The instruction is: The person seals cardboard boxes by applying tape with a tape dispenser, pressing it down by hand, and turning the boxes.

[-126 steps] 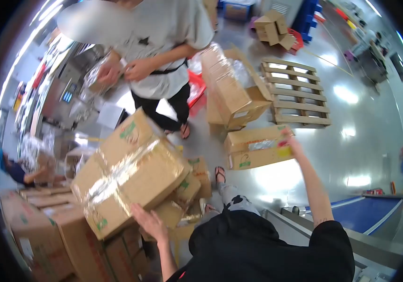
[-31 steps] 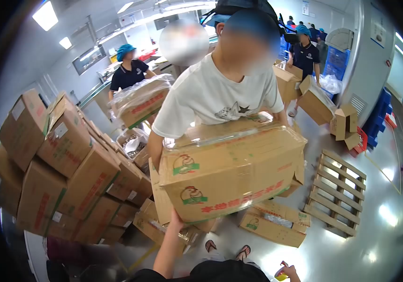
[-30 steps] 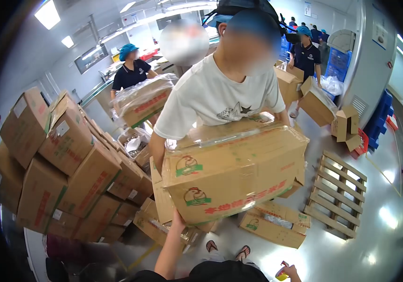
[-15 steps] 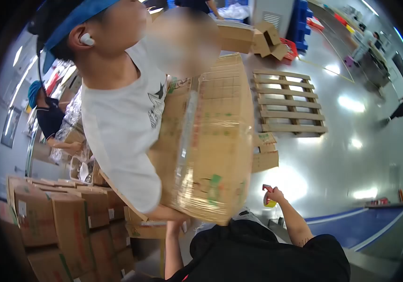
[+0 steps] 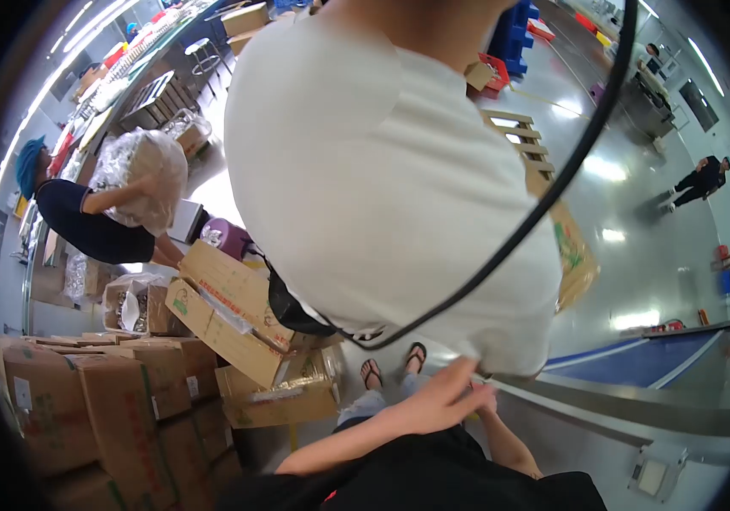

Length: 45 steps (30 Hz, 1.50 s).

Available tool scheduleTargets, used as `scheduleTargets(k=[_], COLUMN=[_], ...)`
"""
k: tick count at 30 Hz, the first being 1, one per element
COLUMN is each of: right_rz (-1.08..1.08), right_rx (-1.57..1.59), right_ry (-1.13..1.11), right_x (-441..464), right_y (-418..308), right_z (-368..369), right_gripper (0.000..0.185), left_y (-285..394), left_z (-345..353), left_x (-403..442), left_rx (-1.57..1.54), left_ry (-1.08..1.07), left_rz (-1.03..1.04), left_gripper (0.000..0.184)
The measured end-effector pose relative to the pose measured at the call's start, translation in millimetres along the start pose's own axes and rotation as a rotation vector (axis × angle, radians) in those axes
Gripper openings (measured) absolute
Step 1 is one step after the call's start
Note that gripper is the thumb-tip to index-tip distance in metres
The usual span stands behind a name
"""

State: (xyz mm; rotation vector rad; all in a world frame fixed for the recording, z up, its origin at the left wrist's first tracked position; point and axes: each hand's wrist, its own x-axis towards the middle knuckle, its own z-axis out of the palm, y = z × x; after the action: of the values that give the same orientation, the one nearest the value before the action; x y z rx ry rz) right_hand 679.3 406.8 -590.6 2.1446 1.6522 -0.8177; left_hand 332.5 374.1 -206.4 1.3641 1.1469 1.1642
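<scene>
Head view: here's the left hand, half open, nothing visible in it, fingers overlapping the right hand, whose grip I can't tell. Far and right of both, the taped carton pokes past a white shirt, long axis mostly hidden, right hand on its side.

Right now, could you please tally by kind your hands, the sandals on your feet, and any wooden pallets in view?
Left hand and right hand: 2
Left sandal and right sandal: 2
Wooden pallet, partly hidden: 1
Total: 5
</scene>
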Motion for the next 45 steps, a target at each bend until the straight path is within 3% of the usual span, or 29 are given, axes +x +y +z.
scheduleTargets(k=[1, 4, 6, 8, 10, 12, 14, 15, 16, 17, 18, 20, 22, 24, 27, 29, 30, 32, 33, 36, 38, 42, 43, 45], right_rz=[0.003, -0.013, -0.037, -0.058, -0.088, -0.112, -0.133, -0.147, -0.144, -0.138, -0.129, -0.138, -0.138, -0.126, -0.067, -0.019, 0.001, 0.022, 0.037, 0.055, 0.064, 0.119, 0.138, 0.197], right_rx=[0.017, 0.055, 0.074, 0.096, 0.116, 0.149, 0.191, 0.283, 0.290, 0.294, 0.291, 0.356, 0.416, 0.318, 0.319, 0.316, 0.289, 0.264, 0.252, 0.261, 0.288, 0.207, 0.157, 0.191], right_ry=[-0.009, -0.049, -0.079, -0.111, -0.153, -0.208, -0.250, -0.159, -0.164, -0.182, -0.203, -0.238, -0.264, -0.266, -0.228, -0.221, -0.221, -0.215, -0.232, -0.255, -0.259, -0.257, -0.250, -0.222], right_x=[-6, -17, -22, -22, -22, -16, -15, 4, 3, 2, -2, 11, 20, 20, 25, 18, 26, 36, 35, 37, 42, 66, 69, 64], right_y=[-1, 10, 14, 25, 41, 57, 68, 93, 90, 82, 85, 102, 115, 110, 106, 118, 122, 124, 122, 120, 115, 97, 88, 41], right_z=[4, 31, 45, 58, 70, 82, 89, 121, 118, 107, 99, 110, 103, 96, 87, 92, 97, 95, 93, 90, 90, 82, 85, 58], right_gripper=[0.071, 0.070, 0.069, 0.069, 0.068, 0.068, 0.068, 0.065, 0.065, 0.064, 0.063, 0.064, 0.065, 0.067, 0.070, 0.071, 0.072, 0.074, 0.074, 0.075, 0.076, 0.074, 0.072, 0.072], left_y=[6, -5, 16, 4, -17, 7, 0, -40, -48, -55, -65, -81, -80, -82, -77, -74, -80, -100, -108, -174, -230, -300, -314, -345], left_z=[19, 47, 35, 25, 7, -48, -100, -123, -143, -146, -135, -80, 0, 54, 76, 89, 89, 75, 75, 55, 27, -48, -66, -105], left_x=[15, 50, 58, 44, 14, -13, -53, -60, -52, -39, -22, 24, 56, 79, 101, 105, 110, 123, 118, 100, 84, 73, 73, 85], left_rx=[-0.085, -0.019, -0.078, -0.005, 0.078, -0.180, -0.456, -0.423, -0.654, -0.204, -0.208, 0.103, 0.210, 0.267, 0.167, 0.114, 0.103, -0.102, -0.265, -0.173, -0.172, 0.126, 0.124, 0.407], left_ry=[-0.080, -0.009, -0.228, -0.210, -0.169, -0.398, -0.179, 0.160, 0.337, 0.740, 0.737, 0.534, 0.264, 0.222, 0.059, -0.059, -0.067, -0.499, -0.454, -0.326, -0.233, -0.066, -0.095, -0.002], left_rz=[-0.038, 0.085, -0.130, -0.082, 0.410, 0.242, -0.075, 0.110, 0.263, 0.136, 0.128, -0.018, 0.049, 0.102, 0.052, 0.146, 0.143, -0.069, -0.151, -0.252, -0.468, -0.591, -0.594, -0.510], left_gripper=[0.067, 0.068, 0.074, 0.063, 0.045, 0.037, 0.031, 0.035, 0.034, 0.040, 0.040, 0.058, 0.085, 0.105, 0.098, 0.078, 0.078, 0.052, 0.039, 0.036, 0.033, 0.036, 0.036, 0.041])
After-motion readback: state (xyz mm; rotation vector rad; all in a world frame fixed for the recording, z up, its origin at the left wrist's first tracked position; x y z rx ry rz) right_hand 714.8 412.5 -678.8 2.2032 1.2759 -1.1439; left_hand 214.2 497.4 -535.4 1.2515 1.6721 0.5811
